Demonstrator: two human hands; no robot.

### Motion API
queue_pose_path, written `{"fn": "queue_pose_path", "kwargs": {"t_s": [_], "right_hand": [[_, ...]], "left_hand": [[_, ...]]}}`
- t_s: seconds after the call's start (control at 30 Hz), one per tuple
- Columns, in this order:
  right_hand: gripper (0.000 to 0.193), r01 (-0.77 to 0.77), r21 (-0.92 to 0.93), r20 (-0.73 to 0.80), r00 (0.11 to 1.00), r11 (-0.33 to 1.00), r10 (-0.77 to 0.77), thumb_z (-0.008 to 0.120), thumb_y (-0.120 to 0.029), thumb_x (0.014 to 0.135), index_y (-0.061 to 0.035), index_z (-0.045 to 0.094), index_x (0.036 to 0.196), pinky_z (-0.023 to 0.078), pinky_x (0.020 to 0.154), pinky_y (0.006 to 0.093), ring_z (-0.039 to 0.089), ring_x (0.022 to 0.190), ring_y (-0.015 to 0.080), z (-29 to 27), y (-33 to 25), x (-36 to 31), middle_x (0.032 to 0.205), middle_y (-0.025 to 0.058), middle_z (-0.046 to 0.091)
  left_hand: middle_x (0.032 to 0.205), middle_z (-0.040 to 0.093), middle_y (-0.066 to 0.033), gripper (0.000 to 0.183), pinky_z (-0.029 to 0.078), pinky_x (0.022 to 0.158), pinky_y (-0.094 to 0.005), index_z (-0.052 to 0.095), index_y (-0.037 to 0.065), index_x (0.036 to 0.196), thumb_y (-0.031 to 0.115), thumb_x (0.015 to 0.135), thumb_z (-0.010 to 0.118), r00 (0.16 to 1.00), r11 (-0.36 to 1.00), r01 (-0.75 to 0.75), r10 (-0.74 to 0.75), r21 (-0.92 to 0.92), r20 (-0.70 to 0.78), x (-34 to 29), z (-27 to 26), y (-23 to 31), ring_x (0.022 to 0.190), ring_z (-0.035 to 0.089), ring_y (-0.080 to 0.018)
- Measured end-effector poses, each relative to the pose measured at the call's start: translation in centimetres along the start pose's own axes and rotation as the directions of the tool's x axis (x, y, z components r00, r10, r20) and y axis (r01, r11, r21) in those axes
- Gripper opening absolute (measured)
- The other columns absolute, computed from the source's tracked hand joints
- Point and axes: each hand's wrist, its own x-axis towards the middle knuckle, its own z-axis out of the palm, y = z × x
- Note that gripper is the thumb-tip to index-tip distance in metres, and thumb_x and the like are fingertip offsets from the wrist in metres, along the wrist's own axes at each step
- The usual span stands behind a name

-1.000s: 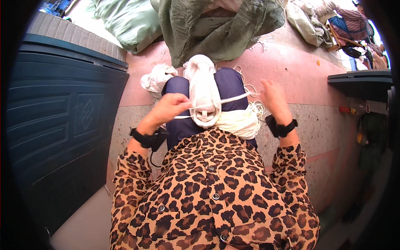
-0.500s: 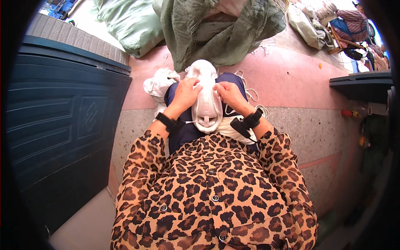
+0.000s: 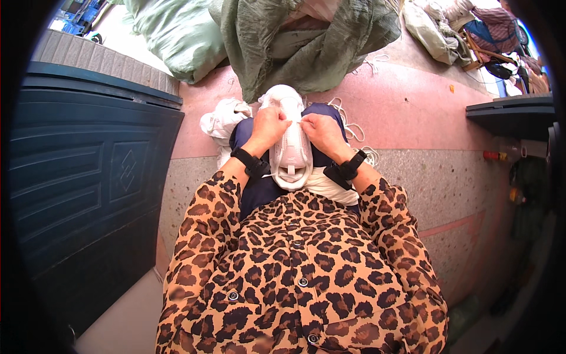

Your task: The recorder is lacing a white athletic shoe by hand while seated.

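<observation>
Two grips, left hand (image 3: 269, 128) and right hand (image 3: 323, 134), are pinched closed on white lace (image 3: 296, 122) over one white shoe (image 3: 291, 152).

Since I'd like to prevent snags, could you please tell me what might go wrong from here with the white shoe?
The white shoe might shift, since it appears to rest on the dark trousers while the left hand and right hand are at its upper. The black wristband on the right could catch the pale cord bundle close by. Loose cord loops beside the right leg might tangle.
</observation>
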Motion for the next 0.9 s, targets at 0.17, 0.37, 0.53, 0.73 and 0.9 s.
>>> {"fn": "queue_pose_path", "kwargs": {"t_s": [0.17,0.37,0.53,0.73,0.9], "right_hand": [[0.017,0.11,-0.093,-0.047,0.992,0.99,-0.115,0.053,-0.019,0.078,-0.0047,0.063,0.08,0.046,0.065,0.0408,0.059,0.073,0.0329,-0.2,-0.5,-0.1,0.079,0.0143,0.06],[0.014,0.226,-0.181,-0.038,0.971,0.957,-0.237,0.054,-0.015,0.076,-0.0032,0.062,0.076,0.047,0.064,0.041,0.058,0.072,0.0329,-0.1,-0.8,0.4,0.076,0.0152,0.057],[0.015,0.196,-0.215,-0.037,0.977,0.957,-0.208,0.054,-0.014,0.074,-0.0016,0.063,0.073,0.047,0.065,0.0413,0.059,0.071,0.0339,0.5,-1.2,1.0,0.075,0.017,0.058],[0.015,0.141,0.008,0.046,0.989,0.99,-0.141,0.055,-0.014,0.073,-0.0024,0.065,0.075,0.046,0.068,0.0417,0.058,0.074,0.0346,0.4,-0.8,1.5,0.076,0.0174,0.059],[0.013,0.294,-0.208,0.002,0.954,0.933,-0.301,0.055,-0.007,0.073,-0.0044,0.065,0.081,0.043,0.076,0.0379,0.054,0.085,0.0311,0.5,-0.4,1.2,0.08,0.0148,0.059]], "left_hand": [[0.067,0.062,-0.0085,0.022,0.047,0.057,-0.0259,0.062,-0.002,0.072,0.015,0.063,0.072,0.991,0.976,0.082,-0.059,-0.201,0.119,0.1,-0.7,-0.1,0.06,0.058,-0.0129],[0.065,0.061,-0.007,0.022,0.046,0.056,-0.0253,0.062,-0.002,0.071,0.015,0.063,0.072,0.989,0.976,0.115,-0.094,-0.187,0.118,-0.1,-0.9,0.2,0.059,0.056,-0.0115],[0.065,0.06,-0.0065,0.021,0.046,0.056,-0.0255,0.062,-0.002,0.07,0.016,0.063,0.071,0.989,0.973,0.124,-0.106,-0.192,0.102,-0.2,-0.9,0.1,0.059,0.056,-0.0117],[0.067,0.061,-0.0077,0.025,0.047,0.057,-0.026,0.062,-0.002,0.075,0.017,0.061,0.072,0.992,0.974,0.113,-0.1,-0.197,0.078,-0.5,-1.2,-0.1,0.06,0.057,-0.013],[0.071,0.062,-0.0121,0.032,0.048,0.062,-0.028,0.061,-0.004,0.083,0.017,0.061,0.072,0.996,0.992,-0.043,0.034,-0.116,-0.08,-1.4,-1.7,-0.2,0.065,0.06,-0.0194]]}}
